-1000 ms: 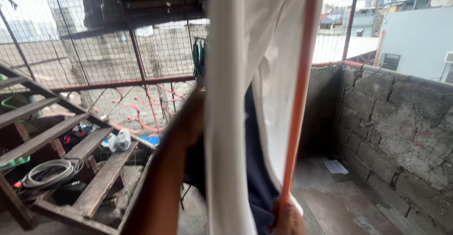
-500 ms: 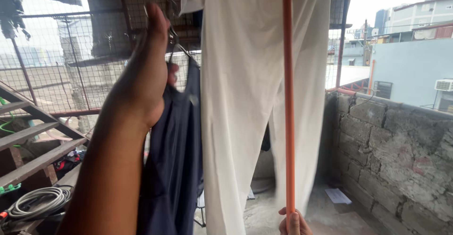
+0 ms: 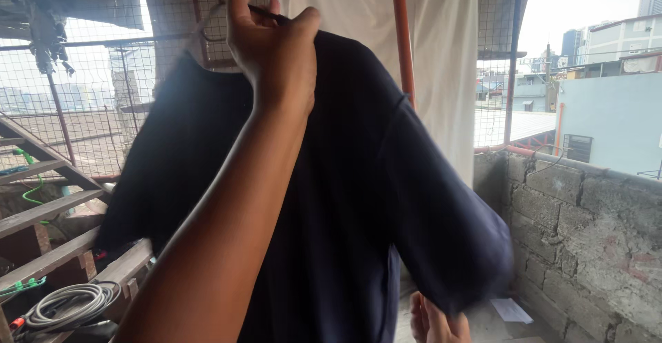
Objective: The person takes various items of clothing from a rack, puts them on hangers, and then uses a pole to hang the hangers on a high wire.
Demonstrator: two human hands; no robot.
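A dark navy T-shirt hangs in the middle of the view, spread on a hanger whose thin dark top shows just above the collar. The left hand is raised to the neck of the T-shirt, fingers curled together and pinched on the top of the hanger, the thumb pressed against them, so the garment hangs from this grip. One sleeve of the T-shirt flares out to the right, slightly blurred.

Below that sleeve, at the bottom edge, the right hand shows only in part. It sits at the foot of an orange pole that rises straight behind the T-shirt; the shirt hides the place where hand and pole would meet, so I cannot tell whether the fingers are closed around it.

Directly behind the T-shirt and the pole hangs a white cloth, reaching from the top edge down past the shirt's shoulder. Behind the cloth runs a wire mesh fence with rust-red bars. Left of the T-shirt, wooden stairs slope down, and a coiled grey hose lies under them. Right of the T-shirt stands a rough grey block wall, with a white scrap of paper on the floor at its foot.
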